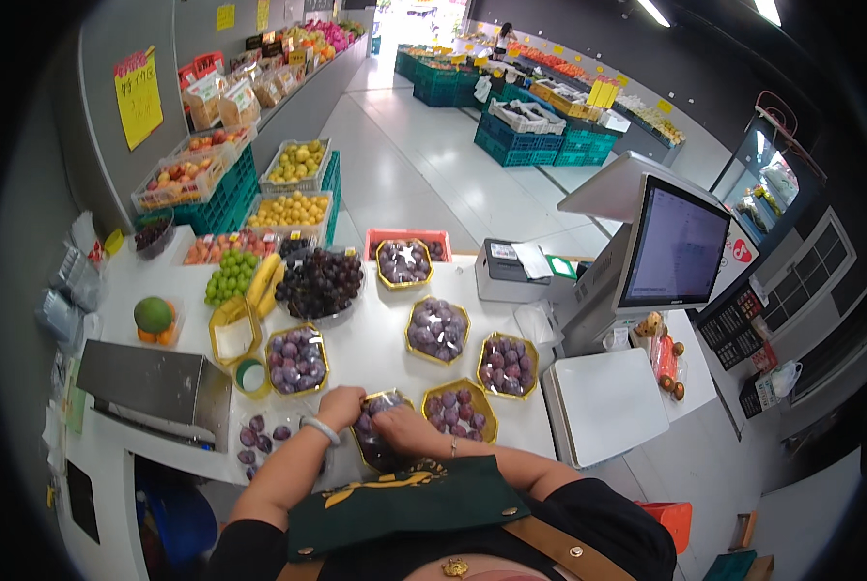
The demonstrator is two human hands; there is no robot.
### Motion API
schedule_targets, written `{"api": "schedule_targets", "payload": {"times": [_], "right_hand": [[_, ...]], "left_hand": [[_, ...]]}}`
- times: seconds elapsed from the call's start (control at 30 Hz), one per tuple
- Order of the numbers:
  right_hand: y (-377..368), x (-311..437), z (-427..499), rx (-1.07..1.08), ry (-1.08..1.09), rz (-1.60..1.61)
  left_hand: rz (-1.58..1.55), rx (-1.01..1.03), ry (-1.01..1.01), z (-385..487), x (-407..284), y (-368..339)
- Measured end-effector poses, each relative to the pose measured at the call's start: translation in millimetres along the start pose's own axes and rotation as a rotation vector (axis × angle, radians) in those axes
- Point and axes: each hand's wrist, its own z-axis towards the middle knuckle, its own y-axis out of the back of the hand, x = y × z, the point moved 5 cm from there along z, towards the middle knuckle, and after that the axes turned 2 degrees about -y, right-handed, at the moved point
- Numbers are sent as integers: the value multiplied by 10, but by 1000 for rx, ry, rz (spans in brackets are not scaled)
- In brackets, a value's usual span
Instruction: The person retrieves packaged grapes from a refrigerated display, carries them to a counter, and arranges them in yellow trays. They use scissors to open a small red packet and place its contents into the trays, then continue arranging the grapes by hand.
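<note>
Close to my body on the white counter [375, 348] sits a gold-rimmed tray of purple plums [375, 454], part of it hidden by my hands and apron. A shiny clear film seems to cover it. My left hand [343, 407] has its fingers curled at the tray's far left edge. Across the top of the fruit lies my right hand [408, 431], its fingertips bent down and partly hidden. An uncovered plum tray [470, 417] stands just right of that hand. Loose plums [263, 439] are spread left of my left forearm.
Wrapped plum trays [437, 330] stand farther back. At left are an empty gold tray [236, 330], a tape roll [250, 376] and a metal box [157, 381]. Black grapes [321, 283], bananas [263, 283] and green grapes [231, 277] sit behind. A scale [608, 407] and monitor [673, 247] border the right.
</note>
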Motion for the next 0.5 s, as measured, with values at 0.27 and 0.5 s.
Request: {"api": "schedule_targets", "payload": {"times": [0.27, 0.5], "right_hand": [[36, 15, 117, 306, 30, -270], [135, 12, -22, 295, 106, -286]], "left_hand": [[49, -37, -119, -72, -64, 95], [-52, -113, -162, -123, -206, 205]]}}
